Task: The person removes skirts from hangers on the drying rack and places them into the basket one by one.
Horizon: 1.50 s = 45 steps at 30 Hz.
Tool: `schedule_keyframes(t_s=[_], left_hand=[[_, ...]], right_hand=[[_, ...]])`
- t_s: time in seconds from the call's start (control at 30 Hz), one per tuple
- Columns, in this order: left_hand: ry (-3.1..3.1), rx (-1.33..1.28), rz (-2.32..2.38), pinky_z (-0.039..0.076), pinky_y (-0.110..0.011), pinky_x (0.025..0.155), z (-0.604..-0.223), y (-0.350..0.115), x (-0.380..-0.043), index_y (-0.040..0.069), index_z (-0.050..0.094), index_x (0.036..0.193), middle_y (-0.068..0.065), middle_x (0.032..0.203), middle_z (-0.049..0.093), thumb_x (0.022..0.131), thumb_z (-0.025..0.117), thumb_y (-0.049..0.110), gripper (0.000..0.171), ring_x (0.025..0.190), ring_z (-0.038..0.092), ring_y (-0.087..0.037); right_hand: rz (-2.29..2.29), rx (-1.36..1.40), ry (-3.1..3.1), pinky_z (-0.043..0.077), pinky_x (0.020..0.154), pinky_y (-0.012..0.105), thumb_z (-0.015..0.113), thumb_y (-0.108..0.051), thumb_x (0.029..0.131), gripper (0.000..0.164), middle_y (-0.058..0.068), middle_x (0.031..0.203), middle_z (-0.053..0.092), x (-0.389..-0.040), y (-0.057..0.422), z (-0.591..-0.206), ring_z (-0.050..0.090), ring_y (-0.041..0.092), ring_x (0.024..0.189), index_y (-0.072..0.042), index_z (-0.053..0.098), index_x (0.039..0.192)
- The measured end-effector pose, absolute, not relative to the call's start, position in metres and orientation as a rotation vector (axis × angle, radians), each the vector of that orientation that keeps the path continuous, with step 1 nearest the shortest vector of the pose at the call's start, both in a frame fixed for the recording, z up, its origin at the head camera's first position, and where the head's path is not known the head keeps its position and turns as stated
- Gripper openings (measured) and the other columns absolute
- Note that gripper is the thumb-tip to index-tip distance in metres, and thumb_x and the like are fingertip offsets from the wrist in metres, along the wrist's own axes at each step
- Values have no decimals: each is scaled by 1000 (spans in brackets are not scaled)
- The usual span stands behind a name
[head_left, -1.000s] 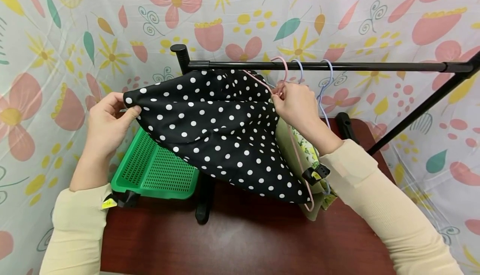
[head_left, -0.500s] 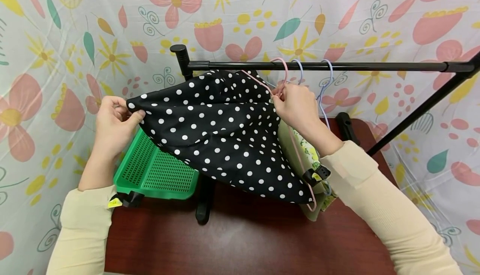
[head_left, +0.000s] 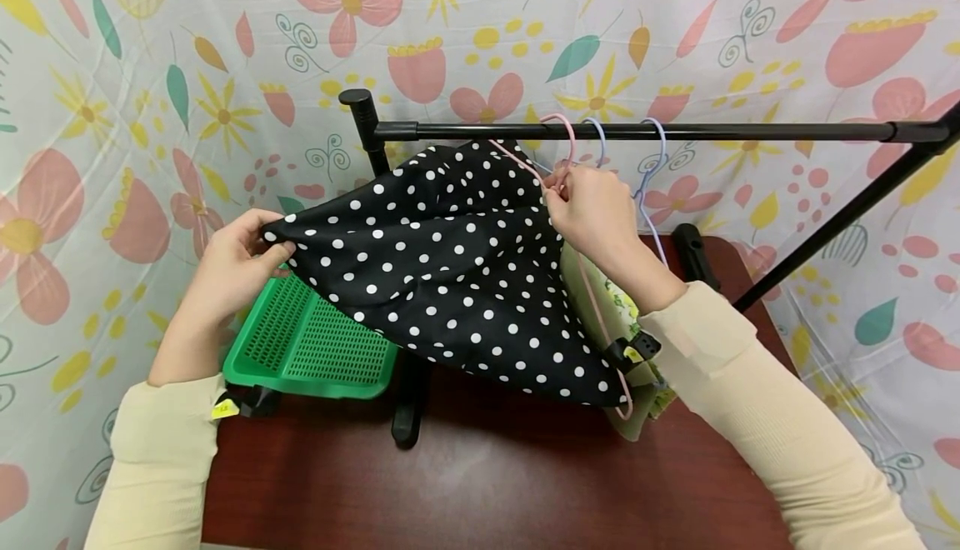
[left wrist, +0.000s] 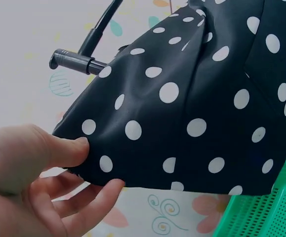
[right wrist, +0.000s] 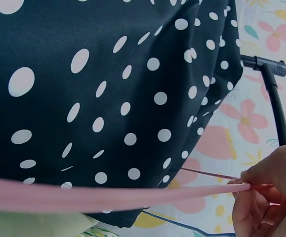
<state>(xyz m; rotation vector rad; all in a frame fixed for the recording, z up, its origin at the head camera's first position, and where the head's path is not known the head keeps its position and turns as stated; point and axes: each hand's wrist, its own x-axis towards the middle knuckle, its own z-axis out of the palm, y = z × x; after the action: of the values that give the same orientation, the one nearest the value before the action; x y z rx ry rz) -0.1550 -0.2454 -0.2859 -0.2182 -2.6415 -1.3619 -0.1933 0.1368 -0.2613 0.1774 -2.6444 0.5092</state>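
Note:
A black cloth with white polka dots [head_left: 435, 283] hangs spread out on a pink hanger [head_left: 572, 140], whose hook is over the black bar. My left hand [head_left: 232, 271] pinches the cloth's left corner between thumb and fingers. In the left wrist view, the thumb presses on top of the cloth [left wrist: 197, 98], fingers beneath. My right hand [head_left: 596, 212] pinches the pink hanger just below its hook. The right wrist view shows one pink hanger arm [right wrist: 133, 199] passing in front of the cloth. What kind of garment it is cannot be told.
The black rack bar [head_left: 735, 133] runs across the back. Blue hangers [head_left: 663, 150] hang right of the pink one, with an olive-green cloth [head_left: 628, 427] and a floral cloth behind. A green basket [head_left: 337, 354] stands at left on the brown table [head_left: 465, 483], near a rack foot [head_left: 406, 429].
My left hand has moved slightly right and down with the cloth's corner, so the cloth's upper edge slopes more steeply. The right hand has stayed at the hanger.

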Motion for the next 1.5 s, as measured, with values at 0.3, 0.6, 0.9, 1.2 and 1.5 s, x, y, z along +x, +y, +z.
schedule_keyframes(t_s=[0.3, 0.6, 0.9, 1.2, 1.5], left_hand=[[-2526, -170, -1593, 55, -27, 62, -289, -244, -155, 7, 53, 103, 4, 90, 59, 92, 53, 5, 12, 77, 63, -3], [-2107, -179, -1942, 54, -24, 59, -279, -240, -153, 7, 59, 94, 2, 87, 64, 85, 58, -5, 16, 72, 65, -7], [-1878, -156, -1941, 54, -25, 57, -265, -234, -148, 0, 63, 89, -3, 81, 66, 80, 60, -12, 16, 69, 65, -12], [-1928, -95, -1741, 53, -20, 59, -255, -232, -149, 2, 64, 87, -1, 75, 65, 79, 64, -7, 13, 64, 64, -10], [-2012, -52, -1492, 52, -15, 60, -242, -229, -152, 6, 66, 88, 4, 73, 65, 80, 65, 0, 10, 61, 63, -6]], right_hand=[[529, 188, -2639, 28, 39, 34, 50, -15, 84, 40, 2, 49, 34, -194, 138, -262, 36, 22, 46, -13, 33, 48], [558, 203, -2630, 25, 39, 32, 50, -15, 84, 42, 1, 47, 35, -193, 138, -262, 30, 18, 45, -13, 33, 45], [570, 211, -2636, 25, 38, 32, 51, -15, 85, 37, 9, 71, 67, -192, 137, -261, 39, 20, 44, -14, 45, 48], [544, 245, -2604, 27, 37, 33, 52, -13, 84, 26, 9, 70, 67, -191, 138, -261, 51, 25, 48, -11, 59, 59], [544, 277, -2611, 32, 39, 36, 52, -15, 85, 20, 6, 78, 69, -191, 137, -259, 54, 25, 51, -12, 71, 80]])
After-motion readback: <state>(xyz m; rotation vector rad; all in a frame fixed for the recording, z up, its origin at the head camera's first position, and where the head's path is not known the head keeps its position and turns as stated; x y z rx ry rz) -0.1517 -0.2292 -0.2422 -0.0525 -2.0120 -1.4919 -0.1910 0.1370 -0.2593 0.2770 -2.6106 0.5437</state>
